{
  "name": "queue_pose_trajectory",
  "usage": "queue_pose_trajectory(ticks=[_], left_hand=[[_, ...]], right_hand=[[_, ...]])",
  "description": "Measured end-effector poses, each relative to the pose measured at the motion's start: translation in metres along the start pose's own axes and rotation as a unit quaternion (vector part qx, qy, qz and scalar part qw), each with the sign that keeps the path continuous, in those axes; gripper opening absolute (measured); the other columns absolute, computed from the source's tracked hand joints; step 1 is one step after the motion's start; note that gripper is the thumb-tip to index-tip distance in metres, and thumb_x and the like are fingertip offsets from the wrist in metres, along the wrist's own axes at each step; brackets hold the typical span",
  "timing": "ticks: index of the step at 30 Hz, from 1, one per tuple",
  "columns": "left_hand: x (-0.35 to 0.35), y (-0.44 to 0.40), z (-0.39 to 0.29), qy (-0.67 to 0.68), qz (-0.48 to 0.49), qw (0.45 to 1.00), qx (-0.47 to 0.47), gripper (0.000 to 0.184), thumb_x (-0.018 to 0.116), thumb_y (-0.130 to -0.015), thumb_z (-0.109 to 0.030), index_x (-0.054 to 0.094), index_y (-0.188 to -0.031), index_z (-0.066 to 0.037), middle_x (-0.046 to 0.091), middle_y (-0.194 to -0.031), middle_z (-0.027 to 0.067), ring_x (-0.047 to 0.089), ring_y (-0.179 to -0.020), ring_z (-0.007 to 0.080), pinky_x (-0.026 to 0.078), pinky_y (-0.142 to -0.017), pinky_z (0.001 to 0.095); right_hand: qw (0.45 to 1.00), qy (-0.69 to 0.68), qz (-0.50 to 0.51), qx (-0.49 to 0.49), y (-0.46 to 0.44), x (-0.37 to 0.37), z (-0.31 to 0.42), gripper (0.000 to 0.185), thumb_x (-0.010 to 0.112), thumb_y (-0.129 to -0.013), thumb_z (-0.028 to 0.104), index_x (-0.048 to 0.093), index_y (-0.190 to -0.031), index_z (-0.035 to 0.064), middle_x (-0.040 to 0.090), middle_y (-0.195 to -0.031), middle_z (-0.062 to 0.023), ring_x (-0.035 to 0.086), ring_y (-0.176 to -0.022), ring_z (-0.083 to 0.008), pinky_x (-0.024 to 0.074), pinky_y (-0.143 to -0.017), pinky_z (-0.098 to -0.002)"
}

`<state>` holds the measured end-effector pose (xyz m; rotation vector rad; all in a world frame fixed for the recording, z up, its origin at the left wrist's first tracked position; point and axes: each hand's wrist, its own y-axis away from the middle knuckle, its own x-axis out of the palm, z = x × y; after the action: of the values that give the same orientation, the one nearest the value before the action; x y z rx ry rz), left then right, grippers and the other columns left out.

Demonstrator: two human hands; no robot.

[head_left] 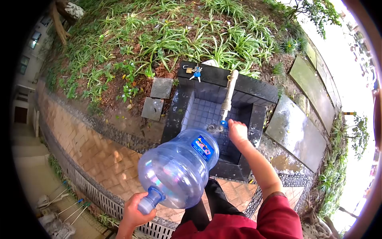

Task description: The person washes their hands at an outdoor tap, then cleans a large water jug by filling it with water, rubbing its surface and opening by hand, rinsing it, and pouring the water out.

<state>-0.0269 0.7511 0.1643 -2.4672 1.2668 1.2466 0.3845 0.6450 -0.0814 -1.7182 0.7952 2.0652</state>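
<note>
Dark red short-sleeved top (278,217), black trousers (217,197), footwear hard to make out

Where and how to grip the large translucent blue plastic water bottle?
By the narrow neck, from the person's left, fingers wrapped round, as the left hand does. The bottle is tilted neck toward the person; its wide, round body would likely be hard to hold one-handed.

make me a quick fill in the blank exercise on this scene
The left hand grips the large clear-blue plastic bottle by its ____.
The right hand is at the small ____ handle of the tap.
A brass padlock lies on the black stone ledge beside a bunch of ____.

Missing words: neck; blue; keys
</note>
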Motion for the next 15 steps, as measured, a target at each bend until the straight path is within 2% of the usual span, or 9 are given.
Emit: queue_pose_trajectory(ticks=[1, 4, 6, 8, 11, 12, 14, 15], left_hand=[[-0.002, 0.002, -0.001, 0.004, 0.008, 1.0, -0.006, 0.058, 0.077, -0.056, -0.018, 0.056, -0.108, -0.005, 0.062, -0.092, 0.0153, 0.064, -0.079, 0.0279, 0.052, -0.069, 0.0368], [-0.01, 0.003, -0.007, -0.014, 0.042, 0.999, -0.016, 0.057, 0.077, -0.057, -0.016, 0.056, -0.11, -0.006, 0.062, -0.096, 0.015, 0.064, -0.083, 0.0278, 0.051, -0.071, 0.0367], [-0.014, 0.001, -0.005, 0.005, 0.069, 0.997, -0.026, 0.056, 0.076, -0.058, -0.014, 0.056, -0.11, -0.006, 0.062, -0.097, 0.0143, 0.063, -0.085, 0.0275, 0.051, -0.073, 0.0363], [-0.016, 0.004, -0.006, 0.016, 0.075, 0.997, -0.03, 0.055, 0.076, -0.059, -0.013, 0.056, -0.11, -0.006, 0.061, -0.098, 0.0137, 0.063, -0.087, 0.0269, 0.05, -0.075, 0.0358], [-0.009, 0.011, 0.003, 0.029, 0.049, 0.998, -0.026, 0.053, 0.075, -0.06, -0.011, 0.057, -0.11, -0.006, 0.062, -0.098, 0.0128, 0.062, -0.088, 0.0254, 0.05, -0.076, 0.0349], [-0.008, 0.013, 0.003, 0.032, 0.05, 0.998, -0.035, 0.053, 0.075, -0.06, -0.011, 0.057, -0.109, -0.006, 0.062, -0.098, 0.0128, 0.062, -0.088, 0.0254, 0.05, -0.076, 0.0349], [-0.007, 0.016, 0.002, 0.041, 0.051, 0.996, -0.057, 0.052, 0.075, -0.06, -0.012, 0.057, -0.109, -0.006, 0.062, -0.098, 0.0128, 0.063, -0.088, 0.0255, 0.05, -0.076, 0.0351], [-0.008, 0.018, 0.004, 0.048, 0.057, 0.995, -0.06, 0.055, 0.075, -0.062, -0.014, 0.055, -0.113, -0.007, 0.062, -0.098, 0.0137, 0.063, -0.089, 0.0274, 0.05, -0.077, 0.036]], right_hand=[[0.998, 0.021, -0.043, -0.029, -0.005, 0.002, -0.005, 0.004, 0.051, -0.078, 0.013, 0.055, -0.081, 0.013, 0.063, -0.08, -0.0045, 0.062, -0.079, -0.0229, 0.0469, -0.07, -0.0378], [0.993, 0.029, -0.076, -0.088, -0.016, 0.008, -0.011, 0.004, 0.053, -0.077, 0.015, 0.057, -0.077, 0.0145, 0.061, -0.078, -0.0029, 0.06, -0.081, -0.0221, 0.0448, -0.075, -0.0377], [0.982, 0.01, -0.113, -0.151, -0.018, 0.005, -0.021, 0.002, 0.055, -0.074, 0.012, 0.056, -0.074, 0.0141, 0.059, -0.077, -0.0024, 0.058, -0.084, -0.0226, 0.0416, -0.086, -0.04], [0.991, 0.001, -0.043, -0.123, -0.019, -0.001, -0.019, 0.015, 0.055, -0.073, 0.009, 0.058, -0.087, 0.0117, 0.059, -0.088, -0.0075, 0.056, -0.092, -0.027, 0.0393, -0.091, -0.0429], [0.971, -0.131, -0.2, -0.009, 0.009, -0.01, 0.002, 0.035, 0.055, -0.071, 0.006, 0.055, -0.106, 0.0075, 0.056, -0.102, -0.0136, 0.052, -0.1, -0.0327, 0.0367, -0.095, -0.0473], [0.962, -0.183, -0.201, -0.015, 0.029, -0.026, 0.012, 0.047, 0.055, -0.073, 0.005, 0.047, -0.119, 0.0041, 0.052, -0.111, -0.0176, 0.049, -0.105, -0.0365, 0.0362, -0.096, -0.0471], [0.934, -0.298, -0.197, -0.015, 0.068, -0.024, 0.032, 0.042, 0.057, -0.079, 0.009, 0.047, -0.119, 0.0024, 0.053, -0.111, -0.0173, 0.049, -0.107, -0.0359, 0.0368, -0.097, -0.0435], [0.905, -0.399, -0.144, 0.006, 0.09, -0.02, 0.046, 0.04, 0.057, -0.081, 0.011, 0.048, -0.118, 0.0012, 0.052, -0.113, -0.0177, 0.049, -0.109, -0.0356, 0.0371, -0.097, -0.042]])
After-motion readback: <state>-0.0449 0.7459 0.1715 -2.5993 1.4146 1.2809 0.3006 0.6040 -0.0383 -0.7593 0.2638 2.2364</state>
